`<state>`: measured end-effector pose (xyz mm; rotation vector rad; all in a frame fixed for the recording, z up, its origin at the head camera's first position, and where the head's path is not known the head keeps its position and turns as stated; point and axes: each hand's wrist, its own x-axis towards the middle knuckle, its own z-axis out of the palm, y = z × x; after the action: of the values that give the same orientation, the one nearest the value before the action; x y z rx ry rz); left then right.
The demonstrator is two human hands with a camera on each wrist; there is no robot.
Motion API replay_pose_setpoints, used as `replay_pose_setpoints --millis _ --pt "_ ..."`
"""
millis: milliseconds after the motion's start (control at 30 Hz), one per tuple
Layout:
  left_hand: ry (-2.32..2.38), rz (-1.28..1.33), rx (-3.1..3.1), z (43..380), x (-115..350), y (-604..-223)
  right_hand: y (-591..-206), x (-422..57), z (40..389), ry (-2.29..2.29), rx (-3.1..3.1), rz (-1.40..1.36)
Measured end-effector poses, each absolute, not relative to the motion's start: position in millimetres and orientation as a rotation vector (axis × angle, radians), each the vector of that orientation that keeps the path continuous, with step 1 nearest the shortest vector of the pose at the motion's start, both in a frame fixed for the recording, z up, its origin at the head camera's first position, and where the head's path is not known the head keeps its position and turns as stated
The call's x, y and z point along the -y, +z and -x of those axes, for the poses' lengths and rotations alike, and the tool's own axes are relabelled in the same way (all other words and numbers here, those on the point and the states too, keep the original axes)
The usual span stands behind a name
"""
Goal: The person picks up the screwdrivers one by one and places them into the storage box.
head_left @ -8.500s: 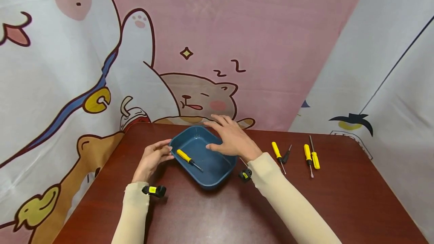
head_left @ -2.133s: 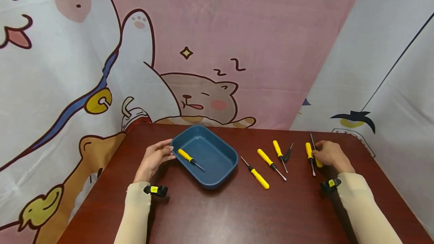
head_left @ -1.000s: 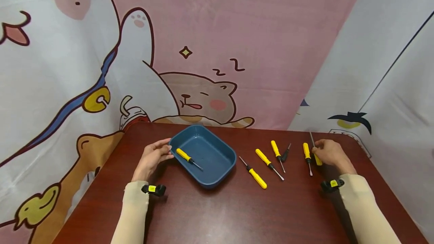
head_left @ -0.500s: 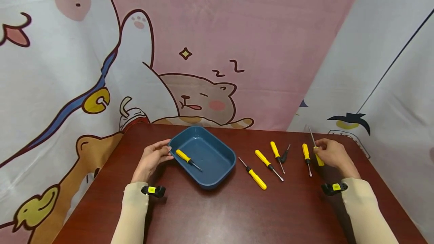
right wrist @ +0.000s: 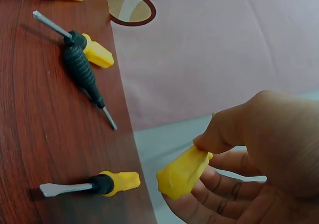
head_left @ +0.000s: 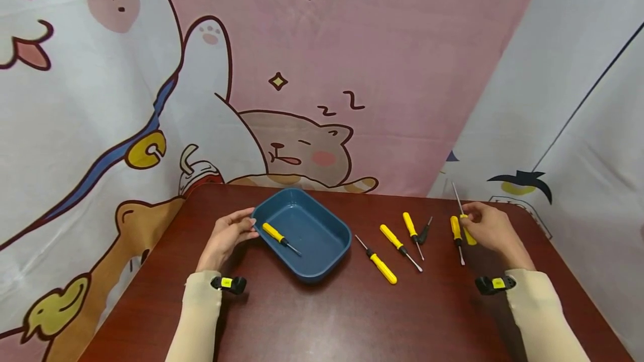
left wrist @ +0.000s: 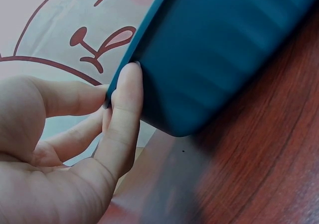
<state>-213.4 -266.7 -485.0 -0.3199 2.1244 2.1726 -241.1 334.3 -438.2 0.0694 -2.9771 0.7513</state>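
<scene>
My left hand [head_left: 225, 239] pinches the near-left rim of a blue plastic tray [head_left: 332, 222], thumb and fingers on either side of the edge in the left wrist view. Inside the tray lies a screwdriver with a yellow handle [head_left: 273, 232], its shaft pointing toward the near right. At the right of the table, my right hand [head_left: 490, 228] grips another screwdriver [right wrist: 182, 176] by its yellow handle, long thin shaft pointing up and away in the head view. Just left of it lies a yellow-and-black flat-blade screwdriver [head_left: 456, 230].
Between tray and right hand, several screwdrivers lie on the dark red wooden table [head_left: 322, 323]: two yellow ones [head_left: 383, 268] [head_left: 392, 236], a third yellow one [head_left: 410, 225], and a small black one [head_left: 424, 233] against it. A cartoon-printed cloth [head_left: 402, 71] hangs behind the table.
From above the tray, my right hand has moved right to the far screwdriver and taken hold of it. Its shaft has since risen and swung slightly left. My left hand stays at the rim.
</scene>
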Motion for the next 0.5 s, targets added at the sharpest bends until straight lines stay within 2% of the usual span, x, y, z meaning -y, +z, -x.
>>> replay_pose_setpoints --millis 500 --pt "2.179 0.302 -2.136 213.0 266.4 -484.9 -422.8 -323.0 233.5 0.784 2.974 -0.155"
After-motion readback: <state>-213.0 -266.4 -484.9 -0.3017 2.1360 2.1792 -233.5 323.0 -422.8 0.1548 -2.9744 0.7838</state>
